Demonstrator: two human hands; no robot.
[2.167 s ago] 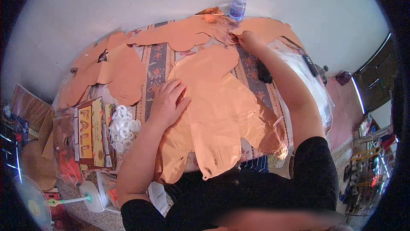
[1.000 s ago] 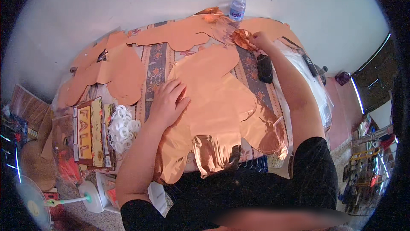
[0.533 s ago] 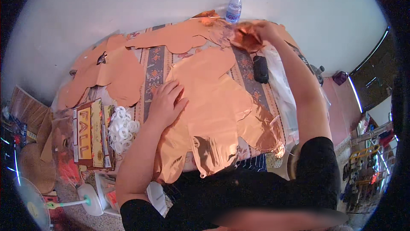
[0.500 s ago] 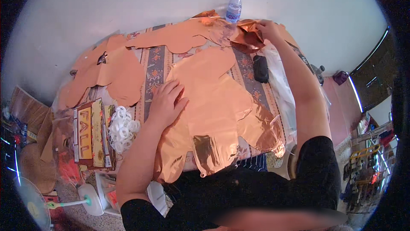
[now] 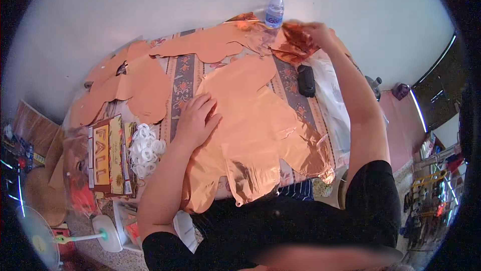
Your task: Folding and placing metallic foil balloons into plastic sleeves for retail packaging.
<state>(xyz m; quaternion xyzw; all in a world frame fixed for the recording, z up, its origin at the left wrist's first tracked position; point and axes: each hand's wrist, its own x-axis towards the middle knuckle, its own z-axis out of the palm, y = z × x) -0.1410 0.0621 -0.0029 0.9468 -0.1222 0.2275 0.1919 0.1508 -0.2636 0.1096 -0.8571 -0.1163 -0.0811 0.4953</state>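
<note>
A large flat foil balloon (image 5: pixel 245 105), orange-copper and lobed, lies across the middle of the table and drapes over its near edge. My left hand (image 5: pixel 198 120) rests on its left side, fingers spread. At the far right, my right hand (image 5: pixel 319 35) is closed on the crumpled edge of another shiny copper foil balloon (image 5: pixel 295 45). The fingertips there are slightly blurred. Just left of that foil stands a clear water bottle (image 5: pixel 274 10) with a blue cap.
More flat orange foil (image 5: pixel 200 43) lies along the back, and a folded piece (image 5: pixel 145 88) at the left. Nearer are printed packages (image 5: pixel 107 155) and a heap of white ribbon coils (image 5: pixel 145 150). A black case (image 5: pixel 305 80) sits beside clear plastic (image 5: pixel 330 100) at the right.
My right hand has moved slightly right, tugging the crumpled copper foil, whose folds have shifted and spread. My left hand stays in place on the middle balloon.
</note>
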